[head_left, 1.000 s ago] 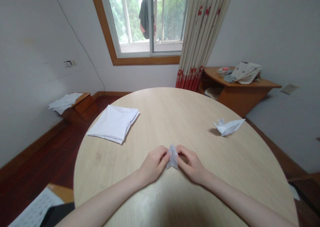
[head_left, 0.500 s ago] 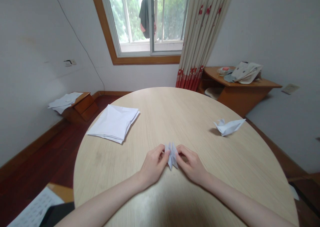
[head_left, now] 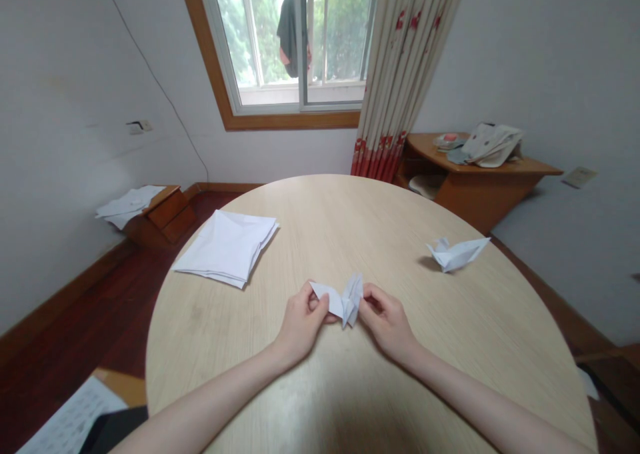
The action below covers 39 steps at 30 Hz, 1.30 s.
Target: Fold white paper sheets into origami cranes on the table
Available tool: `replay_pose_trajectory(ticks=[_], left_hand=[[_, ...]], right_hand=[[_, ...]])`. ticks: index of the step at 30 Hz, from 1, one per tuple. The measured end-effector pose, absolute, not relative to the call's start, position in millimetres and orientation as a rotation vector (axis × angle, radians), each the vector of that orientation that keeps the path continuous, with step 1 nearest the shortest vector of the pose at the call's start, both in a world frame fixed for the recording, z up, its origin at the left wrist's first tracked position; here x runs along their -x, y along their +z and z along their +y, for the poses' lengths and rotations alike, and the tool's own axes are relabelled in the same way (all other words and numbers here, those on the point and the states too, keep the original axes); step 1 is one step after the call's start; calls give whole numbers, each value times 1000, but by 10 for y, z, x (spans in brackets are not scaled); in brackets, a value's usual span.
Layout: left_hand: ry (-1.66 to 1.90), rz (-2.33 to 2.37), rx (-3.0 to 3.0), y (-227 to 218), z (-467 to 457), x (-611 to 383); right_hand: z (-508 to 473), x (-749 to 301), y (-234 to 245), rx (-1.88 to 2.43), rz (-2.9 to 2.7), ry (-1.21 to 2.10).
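Note:
Between my hands, just above the near middle of the round table [head_left: 330, 221], is a small white folded-paper figure [head_left: 345, 305] with several pointed flaps. My left hand [head_left: 305, 321] pinches its broad left flap between thumb and fingers. On the other side, the thumb and forefinger of my right hand [head_left: 387, 317] close on the right flap. A finished-looking paper bird [head_left: 459, 254] rests on the table to the right. At the left lies a stack of white paper squares [head_left: 225, 247], slightly uneven at its edges.
Beyond the table are a window [head_left: 300, 41] and a long curtain [head_left: 400, 74]. A wooden corner desk [head_left: 495, 187] with a cloth bag stands at the back right. Back left is a low wooden cabinet [head_left: 173, 214] with papers on it.
The left flap of the folded paper has been spread out to the left, with my left hand moving slightly left. My right hand has shifted a little to the right.

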<state>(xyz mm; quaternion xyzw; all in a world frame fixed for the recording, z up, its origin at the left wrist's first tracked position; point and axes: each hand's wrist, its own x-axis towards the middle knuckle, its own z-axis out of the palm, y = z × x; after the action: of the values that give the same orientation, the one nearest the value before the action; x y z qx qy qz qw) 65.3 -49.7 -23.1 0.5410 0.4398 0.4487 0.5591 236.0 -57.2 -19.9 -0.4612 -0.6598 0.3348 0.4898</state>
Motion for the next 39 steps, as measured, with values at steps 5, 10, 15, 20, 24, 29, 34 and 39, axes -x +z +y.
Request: replay_pose_trajectory(ticks=[5,10,15,20,24,29,34,39], left_hand=[[1085,989,-1167,-205,-504,-673],[1132,964,-992,-210,-472,-679],[1144,971,-858,-167,-420,-661],[1084,949,-864,-141,-385,-638],[1015,925,-912,-164,-295,-573],[1023,950,-1273,-195,-134,-439],[1074,1101,-1669,-227,-47,-348],[1006,1271,-1906,-281,-14,-313]], right_hand=[[-553,-2340,-202,1159,-1457,947],[-525,-2364,-213,1230,-1338,973],[-477,-2425,-230,1170,-1266,1134],[-414,-2493,-253,1086,-1239,1301],[-383,-2532,-231,1056,-1252,1368],[-304,-2598,-254,1057,-1213,1330],[-211,-2669,-248,1130,-1321,1154],[-169,-2694,-234,1200,-1375,1005]])
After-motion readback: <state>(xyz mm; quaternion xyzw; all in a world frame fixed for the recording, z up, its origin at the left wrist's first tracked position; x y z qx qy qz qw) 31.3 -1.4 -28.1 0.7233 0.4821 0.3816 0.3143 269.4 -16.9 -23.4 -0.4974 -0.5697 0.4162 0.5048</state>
